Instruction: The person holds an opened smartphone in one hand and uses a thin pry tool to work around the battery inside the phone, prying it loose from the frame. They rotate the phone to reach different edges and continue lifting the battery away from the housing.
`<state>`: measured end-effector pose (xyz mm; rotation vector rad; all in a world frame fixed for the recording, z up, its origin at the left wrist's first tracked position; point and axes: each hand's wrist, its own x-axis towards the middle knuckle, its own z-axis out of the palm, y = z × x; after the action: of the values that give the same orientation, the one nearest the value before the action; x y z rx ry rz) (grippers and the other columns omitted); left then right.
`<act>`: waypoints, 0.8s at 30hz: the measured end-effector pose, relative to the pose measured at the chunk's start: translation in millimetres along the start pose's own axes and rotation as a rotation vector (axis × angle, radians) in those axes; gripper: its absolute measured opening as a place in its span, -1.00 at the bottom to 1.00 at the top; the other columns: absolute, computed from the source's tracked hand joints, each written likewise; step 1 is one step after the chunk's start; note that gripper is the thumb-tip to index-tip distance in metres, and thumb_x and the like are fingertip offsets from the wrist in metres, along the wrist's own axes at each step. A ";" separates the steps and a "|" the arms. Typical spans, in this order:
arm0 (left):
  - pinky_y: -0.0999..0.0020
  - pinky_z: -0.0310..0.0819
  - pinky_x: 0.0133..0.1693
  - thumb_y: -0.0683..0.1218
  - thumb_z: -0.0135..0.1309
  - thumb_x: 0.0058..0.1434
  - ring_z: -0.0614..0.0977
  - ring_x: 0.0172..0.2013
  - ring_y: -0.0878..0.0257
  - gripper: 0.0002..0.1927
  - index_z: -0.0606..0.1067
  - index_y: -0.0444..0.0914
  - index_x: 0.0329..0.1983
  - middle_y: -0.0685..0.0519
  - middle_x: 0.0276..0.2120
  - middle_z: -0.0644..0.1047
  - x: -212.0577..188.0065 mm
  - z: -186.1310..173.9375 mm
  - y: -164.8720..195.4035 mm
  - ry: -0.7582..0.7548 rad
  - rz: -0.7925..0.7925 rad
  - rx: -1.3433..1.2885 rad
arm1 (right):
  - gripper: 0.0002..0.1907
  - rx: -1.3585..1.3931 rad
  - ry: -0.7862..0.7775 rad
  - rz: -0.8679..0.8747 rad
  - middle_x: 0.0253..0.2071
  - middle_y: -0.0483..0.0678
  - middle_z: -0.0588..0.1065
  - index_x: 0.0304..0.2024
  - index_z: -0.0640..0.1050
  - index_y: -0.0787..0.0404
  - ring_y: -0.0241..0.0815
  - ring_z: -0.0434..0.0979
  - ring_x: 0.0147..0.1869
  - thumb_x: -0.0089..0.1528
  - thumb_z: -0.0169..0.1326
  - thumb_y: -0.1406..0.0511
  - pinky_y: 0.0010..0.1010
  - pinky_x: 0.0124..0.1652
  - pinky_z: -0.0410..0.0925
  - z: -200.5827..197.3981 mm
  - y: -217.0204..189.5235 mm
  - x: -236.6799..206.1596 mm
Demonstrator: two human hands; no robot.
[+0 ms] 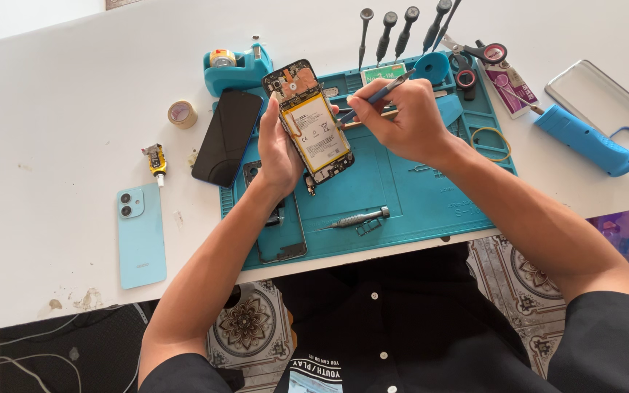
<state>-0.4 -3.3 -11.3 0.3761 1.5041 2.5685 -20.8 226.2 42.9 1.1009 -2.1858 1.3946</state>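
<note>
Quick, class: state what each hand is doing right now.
Left hand: closed around the opened phone, holding it up.
Right hand: closed on a thin blue tool, tip at the phone.

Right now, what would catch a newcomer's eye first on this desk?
The opened phone with its white battery exposed, held upright over the teal repair mat by the left hand. The right hand touches a thin blue-handled tool to its edge. A light blue phone back cover lies on the white table at left.

White table (52,109) w/ teal mat (402,189), light-blue phone (140,234), tape roll (182,113), blue tool (587,140).
</note>
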 end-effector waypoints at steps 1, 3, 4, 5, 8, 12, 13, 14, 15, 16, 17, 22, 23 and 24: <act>-0.08 0.58 0.14 0.48 -0.33 0.28 0.63 0.09 -0.04 -0.12 0.29 -0.26 0.34 -0.24 0.07 0.54 -0.2 -0.3 0.1 0.005 -0.004 -0.001 | -0.88 -0.021 0.004 0.000 -0.35 0.01 0.63 -0.20 0.64 0.38 -0.29 0.67 -0.31 0.39 0.16 0.39 -0.54 -0.32 0.47 0.2 -0.4 -0.5; -0.08 0.57 0.16 0.49 -0.34 0.28 0.62 0.11 -0.04 -0.12 0.27 -0.26 0.35 -0.23 0.08 0.53 -0.7 -0.7 0.7 0.016 -0.012 -0.003 | -0.87 -0.064 0.010 0.000 -0.36 0.03 0.63 -0.21 0.64 0.38 -0.28 0.66 -0.34 0.37 0.17 0.39 -0.53 -0.35 0.46 1.0 -2.0 -1.4; -0.07 0.56 0.17 0.48 -0.33 0.28 0.61 0.13 -0.04 -0.11 0.26 -0.27 0.36 -0.24 0.10 0.53 -1.1 -0.7 1.1 0.016 -0.006 -0.009 | -0.88 -0.070 0.018 -0.020 -0.34 0.04 0.63 -0.21 0.63 0.39 -0.27 0.66 -0.33 0.36 0.18 0.39 -0.53 -0.35 0.47 1.7 -3.0 -1.5; -0.06 0.55 0.19 0.48 -0.33 0.29 0.60 0.15 -0.04 -0.11 0.25 -0.27 0.38 -0.24 0.11 0.52 -1.6 -0.6 1.6 0.017 -0.001 -0.016 | -0.88 -0.076 0.026 -0.041 -0.33 0.05 0.63 -0.21 0.63 0.39 -0.26 0.66 -0.32 0.36 0.19 0.39 -0.53 -0.34 0.47 2.6 -4.2 -1.3; -0.04 0.53 0.21 0.48 -0.31 0.31 0.58 0.17 -0.04 -0.10 0.24 -0.29 0.39 -0.25 0.15 0.51 -3.2 -1.0 3.1 0.012 0.018 -0.025 | -0.90 -0.101 0.025 -0.057 -0.30 0.07 0.62 -0.19 0.63 0.38 -0.22 0.66 -0.31 0.34 0.21 0.40 -0.48 -0.34 0.47 4.6 -8.7 -0.9; -0.02 0.53 0.20 0.48 -0.30 0.28 0.58 0.19 0.02 -0.10 0.22 -0.27 0.39 -0.22 0.17 0.49 -3.1 -2.6 4.1 0.023 -0.016 -0.012 | -0.92 -0.202 -0.010 -0.120 -0.34 0.04 0.62 -0.19 0.65 0.34 -0.14 0.60 -0.32 0.32 0.24 0.40 -0.32 -0.31 0.42 7.0 -15.0 -1.0; -0.02 0.53 0.20 0.47 -0.30 0.29 0.57 0.19 0.03 -0.11 0.22 -0.28 0.39 -0.21 0.17 0.48 -2.9 -3.2 4.3 0.023 -0.021 -0.011 | -0.92 -0.210 -0.012 -0.121 -0.34 0.04 0.61 -0.19 0.65 0.34 -0.13 0.59 -0.31 0.32 0.24 0.40 -0.31 -0.30 0.42 8.3 -16.5 -1.6; -0.02 0.52 0.20 0.47 -0.30 0.30 0.57 0.19 0.04 -0.11 0.22 -0.29 0.39 -0.20 0.18 0.48 -2.4 -3.6 4.6 0.022 -0.025 -0.010 | -0.91 -0.218 -0.014 -0.122 -0.34 0.04 0.61 -0.19 0.65 0.34 -0.12 0.59 -0.30 0.33 0.24 0.39 -0.30 -0.29 0.42 9.6 -17.7 -2.3; -0.02 0.52 0.21 0.46 -0.30 0.31 0.57 0.19 0.05 -0.12 0.23 -0.29 0.39 -0.19 0.18 0.47 -2.1 -4.0 4.9 0.022 -0.030 -0.008 | -0.91 -0.226 -0.015 -0.123 -0.34 0.04 0.61 -0.19 0.65 0.34 -0.10 0.58 -0.29 0.33 0.24 0.38 -0.30 -0.29 0.42 11.0 -18.5 -2.6; -0.01 0.51 0.22 0.46 -0.29 0.33 0.56 0.21 0.05 -0.13 0.23 -0.30 0.39 -0.19 0.19 0.47 -1.3 -3.8 5.1 0.018 -0.014 -0.003 | -0.90 -0.240 -0.024 -0.118 -0.36 0.04 0.61 -0.19 0.66 0.34 -0.11 0.57 -0.31 0.32 0.24 0.38 -0.29 -0.30 0.41 11.7 -18.5 -2.5; -0.01 0.50 0.24 0.45 -0.29 0.34 0.56 0.22 0.06 -0.13 0.24 -0.31 0.39 -0.19 0.19 0.47 -0.7 -3.6 5.4 0.013 0.001 0.003 | -0.90 -0.255 -0.032 -0.113 -0.37 0.04 0.61 -0.19 0.66 0.34 -0.12 0.57 -0.33 0.32 0.24 0.38 -0.29 -0.31 0.41 12.5 -18.3 -2.5; -0.02 0.49 0.25 0.43 -0.30 0.37 0.55 0.22 0.04 -0.18 0.23 -0.29 0.39 -0.19 0.19 0.48 -0.2 -1.1 6.2 0.005 0.014 -0.021 | -0.88 -0.112 0.011 0.050 -0.29 0.05 0.64 -0.14 0.66 0.32 -0.26 0.62 -0.29 0.35 0.19 0.36 -0.43 -0.33 0.43 9.0 -10.7 -3.3; -0.03 0.49 0.24 0.42 -0.30 0.37 0.55 0.21 0.04 -0.19 0.23 -0.27 0.39 -0.19 0.19 0.48 -0.4 -0.5 5.8 0.002 0.012 -0.026 | -0.87 -0.076 -0.001 0.160 -0.31 0.03 0.65 -0.15 0.66 0.32 -0.29 0.63 -0.33 0.34 0.18 0.35 -0.46 -0.39 0.42 7.0 -7.2 -2.5; -0.04 0.50 0.24 0.42 -0.30 0.36 0.55 0.20 0.04 -0.19 0.22 -0.26 0.39 -0.19 0.18 0.48 -0.5 0.0 5.2 -0.001 0.010 -0.031 | -0.85 -0.039 -0.014 0.271 -0.33 0.02 0.66 -0.15 0.67 0.32 -0.33 0.64 -0.37 0.34 0.16 0.35 -0.50 -0.45 0.40 5.3 -3.7 -1.8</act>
<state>0.1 -5.9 -6.8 0.3823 1.4643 2.5953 -16.2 221.5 41.6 0.8259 -2.4327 1.4467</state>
